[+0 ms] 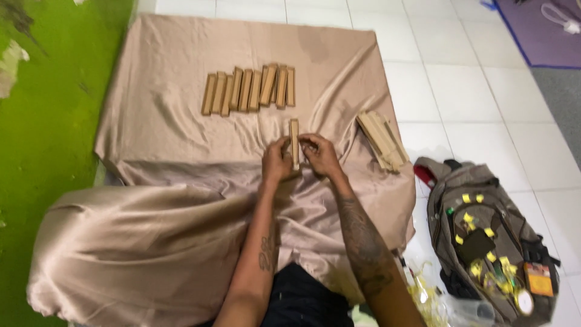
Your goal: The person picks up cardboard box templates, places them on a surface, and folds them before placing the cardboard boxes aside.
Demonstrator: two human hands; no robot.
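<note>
Both hands' grip [296, 158], wooden stick [295, 142] between

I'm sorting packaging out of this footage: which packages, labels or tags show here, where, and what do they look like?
Flat packs: row on the cloth, long, tan.
Pack in hand: between left hand and right hand, same kind.
Loose pile: right cloth edge, tan.
Yellow tags: on the backpack, small.
Orange card: backpack's lower right, rectangular.
</note>
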